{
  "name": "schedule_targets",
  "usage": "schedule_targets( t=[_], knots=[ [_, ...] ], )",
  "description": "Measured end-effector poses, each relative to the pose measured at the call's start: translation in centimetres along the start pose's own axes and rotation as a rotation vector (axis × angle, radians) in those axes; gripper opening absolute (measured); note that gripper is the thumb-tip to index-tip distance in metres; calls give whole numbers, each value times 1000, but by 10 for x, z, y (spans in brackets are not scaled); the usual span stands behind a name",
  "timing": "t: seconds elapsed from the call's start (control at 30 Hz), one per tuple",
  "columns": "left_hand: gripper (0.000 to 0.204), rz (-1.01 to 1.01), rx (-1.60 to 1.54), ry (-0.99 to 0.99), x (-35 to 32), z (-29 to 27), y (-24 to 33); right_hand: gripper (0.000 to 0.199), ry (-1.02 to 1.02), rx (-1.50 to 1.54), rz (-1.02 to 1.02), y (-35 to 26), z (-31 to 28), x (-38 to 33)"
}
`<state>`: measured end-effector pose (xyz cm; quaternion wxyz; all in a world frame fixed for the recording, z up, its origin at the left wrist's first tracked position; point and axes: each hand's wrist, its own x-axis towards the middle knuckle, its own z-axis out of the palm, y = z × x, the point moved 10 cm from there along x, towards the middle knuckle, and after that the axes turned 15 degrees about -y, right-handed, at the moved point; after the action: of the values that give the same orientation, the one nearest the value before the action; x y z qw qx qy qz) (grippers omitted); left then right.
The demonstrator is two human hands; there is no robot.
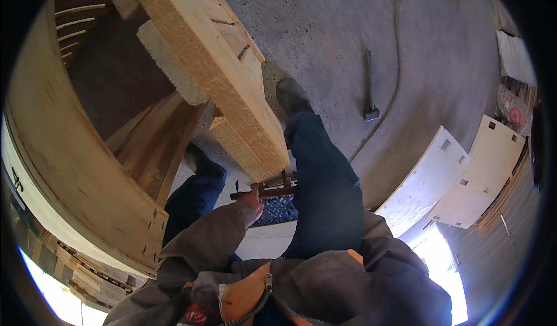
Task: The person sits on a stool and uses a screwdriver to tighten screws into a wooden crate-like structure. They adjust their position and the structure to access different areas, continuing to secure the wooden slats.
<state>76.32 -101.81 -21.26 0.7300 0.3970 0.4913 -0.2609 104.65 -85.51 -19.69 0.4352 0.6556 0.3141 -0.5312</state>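
Note:
My left hand [250,203] reaches down between my legs, its fingers closed at the edge of a reddish-brown frame [278,193] with short dark uprights. Much of the grip is too small to make out. Directly below the frame lies a blue speckled mass [274,211], its kind unclear. Just beyond the hand is the near end of a thick wooden frame [217,76], with a short wood block [246,149] along its underside. My right hand is out of sight; only its sleeve [400,262] shows at the lower right.
A long-handled hammer [369,88] lies on the concrete floor, beside a hose [398,53]. To the left stands a large curved-looking wooden panel [75,140] next to brown boards [154,140]. Pale panels with square holes [426,172] lean at the right.

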Motion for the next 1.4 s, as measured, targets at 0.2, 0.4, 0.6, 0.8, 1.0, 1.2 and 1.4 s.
schedule_targets(
  t=[0.2,0.4,0.6,0.8,1.0,1.2,1.4],
  knots=[
    [42,39,-273,-133,40,30,7,27,-70,-193,-31,-11,-64,-2],
    [18,420,-71,209,113,-54,13,23,-74,-443,-193,-39,-135,2],
    [19,455,-305,1015,11,-230,33,21,-42,-587,-371,-41,-172,1],
    [15,831,-998,835,-148,-199,91,18,136,-142,-696,-66,-229,27],
    [19,1303,-1349,816,-222,-120,78,19,278,332,-1155,-116,-332,-35],
    [24,1411,-1383,811,-240,-93,44,43,402,137,-1509,-206,-292,-275],
    [21,1286,-1481,962,-228,-105,13,44,224,65,-1600,-315,-195,-351]
  ],
)
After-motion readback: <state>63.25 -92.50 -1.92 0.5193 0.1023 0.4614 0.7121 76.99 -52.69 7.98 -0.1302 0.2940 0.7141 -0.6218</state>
